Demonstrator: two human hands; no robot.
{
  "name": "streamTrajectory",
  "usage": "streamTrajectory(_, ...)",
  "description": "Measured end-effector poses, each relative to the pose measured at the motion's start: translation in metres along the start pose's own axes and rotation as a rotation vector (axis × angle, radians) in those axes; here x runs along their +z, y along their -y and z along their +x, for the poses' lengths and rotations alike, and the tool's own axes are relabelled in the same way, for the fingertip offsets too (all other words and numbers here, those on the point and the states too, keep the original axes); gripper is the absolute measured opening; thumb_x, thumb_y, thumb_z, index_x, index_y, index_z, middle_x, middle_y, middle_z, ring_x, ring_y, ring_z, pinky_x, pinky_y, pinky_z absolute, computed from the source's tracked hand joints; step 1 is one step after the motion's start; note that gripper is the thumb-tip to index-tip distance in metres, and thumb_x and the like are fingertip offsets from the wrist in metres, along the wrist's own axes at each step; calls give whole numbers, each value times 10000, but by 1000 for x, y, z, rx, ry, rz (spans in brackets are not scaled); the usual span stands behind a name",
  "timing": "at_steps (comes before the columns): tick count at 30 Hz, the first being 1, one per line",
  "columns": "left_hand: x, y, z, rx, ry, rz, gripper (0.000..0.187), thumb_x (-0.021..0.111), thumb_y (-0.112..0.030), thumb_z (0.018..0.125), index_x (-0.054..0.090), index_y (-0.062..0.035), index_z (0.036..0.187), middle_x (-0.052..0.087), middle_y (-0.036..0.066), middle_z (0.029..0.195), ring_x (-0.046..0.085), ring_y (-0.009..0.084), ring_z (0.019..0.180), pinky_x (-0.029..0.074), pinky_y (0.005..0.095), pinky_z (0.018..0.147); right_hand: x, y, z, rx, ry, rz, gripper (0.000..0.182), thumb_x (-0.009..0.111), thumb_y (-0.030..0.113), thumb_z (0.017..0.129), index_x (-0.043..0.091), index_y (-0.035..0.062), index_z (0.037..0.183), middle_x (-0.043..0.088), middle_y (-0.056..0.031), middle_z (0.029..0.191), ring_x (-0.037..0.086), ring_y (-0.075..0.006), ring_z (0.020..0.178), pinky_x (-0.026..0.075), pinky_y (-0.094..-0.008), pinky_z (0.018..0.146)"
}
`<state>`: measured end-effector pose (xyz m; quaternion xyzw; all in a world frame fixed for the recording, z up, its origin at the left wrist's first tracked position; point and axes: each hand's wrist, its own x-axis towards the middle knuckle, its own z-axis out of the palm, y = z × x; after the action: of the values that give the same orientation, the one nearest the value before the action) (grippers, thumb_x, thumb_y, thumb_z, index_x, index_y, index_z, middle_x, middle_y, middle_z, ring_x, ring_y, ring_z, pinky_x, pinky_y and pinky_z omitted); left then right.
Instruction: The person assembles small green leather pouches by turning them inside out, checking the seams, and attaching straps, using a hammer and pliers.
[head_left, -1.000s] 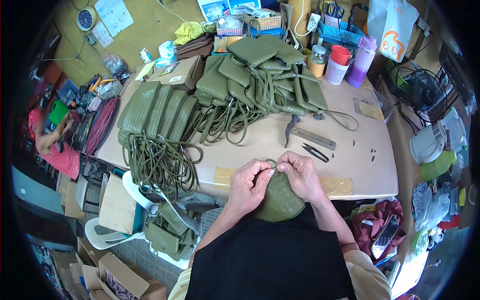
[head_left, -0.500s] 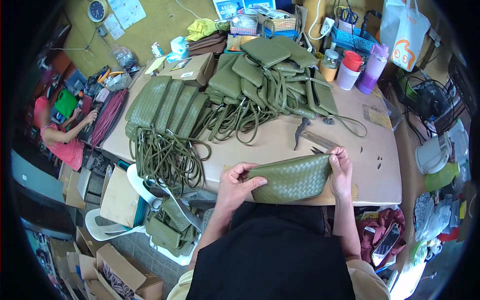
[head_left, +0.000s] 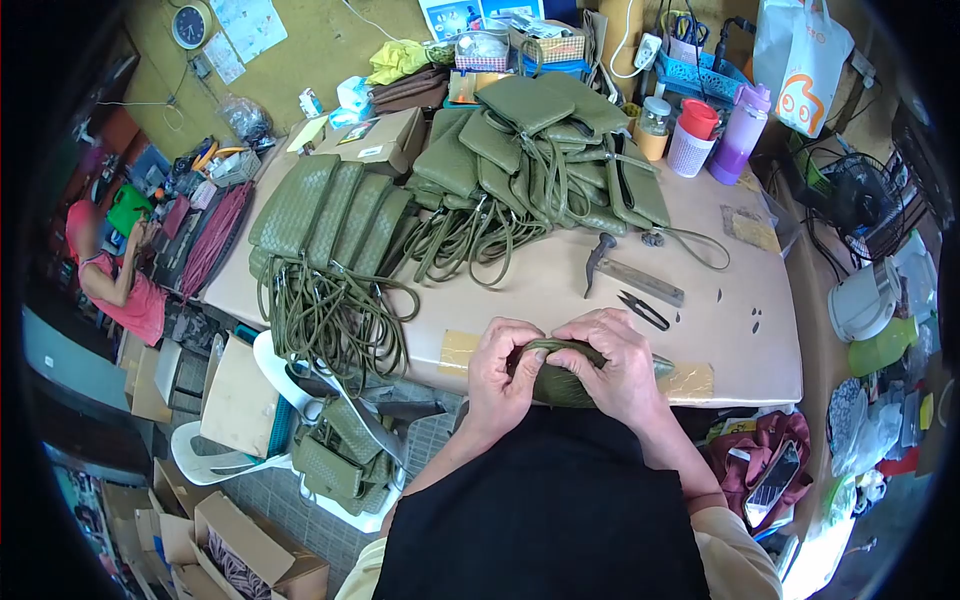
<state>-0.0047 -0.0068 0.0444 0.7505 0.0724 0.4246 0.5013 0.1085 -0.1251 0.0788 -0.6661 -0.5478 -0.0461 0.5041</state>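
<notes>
A green pouch (head_left: 562,388) is held at the table's front edge, its upper rim pinched between both hands. My left hand (head_left: 505,375) grips the rim on the left, thumb on the near side. Close beside it, my right hand (head_left: 618,368) is closed on the rim too, and part of the pouch shows past its right side. Beyond the hands lie black snips (head_left: 643,311), a metal ruler (head_left: 640,283) and a hammer (head_left: 598,264).
Green woven pouches (head_left: 295,210) with straps are piled at the table's left, more pouches (head_left: 535,103) behind. Cups and a purple bottle (head_left: 740,135) stand at the back right. A white chair (head_left: 350,505) holds pouches. Another person (head_left: 120,285) is at far left.
My hands have come together at the pouch's rim, the right one moving left. The pouch's woven face has turned mostly out of sight, and the snips are now uncovered.
</notes>
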Motion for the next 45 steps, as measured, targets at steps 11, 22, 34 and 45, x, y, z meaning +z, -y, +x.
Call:
streamTrajectory(11, 7, -12, 6, 50, 82, 12, 95, 606, -71, 887, 567, 10, 918, 594, 137, 933, 553, 225, 761, 440, 311, 656, 2, -7, -3, 202, 85, 22, 76, 649, 65, 834, 594, 13, 823, 611, -127, 700, 585, -321, 660, 453, -393, 652)
streamTrajectory(22, -20, 19, -12, -557, 179, -438, 436, 654, -191, 899, 500, 33, 1240, 532, 113, 1217, 515, 191, 1123, 412, 311, 948, -11, -13, 10, 236, -383, 288, 117, 566, 105, 954, 551, -3, 912, 564, -42, 798, 503, -113, 728, 432, -241, 709)
streamTrajectory(34, 6, 3, -11, -564, 235, -1049, 640, 408, -487, 981, 361, -7, 1402, 451, 113, 1398, 437, 216, 1291, 344, 403, 1088, 8, -12, 7, 329, -223, 689, 139, 691, 69, 858, 678, -34, 950, 640, -62, 894, 585, -116, 844, 472, -249, 795)
streamTrajectory(45, 5, 14, -13, -603, 129, -1420, 606, 490, -409, 963, 384, 15, 1382, 463, 169, 1387, 452, 309, 1280, 336, 473, 1096, 36, -37, -7, 315, -271, 790, 145, 689, 106, 877, 624, -21, 848, 601, -13, 808, 514, -66, 752, 438, -229, 699)
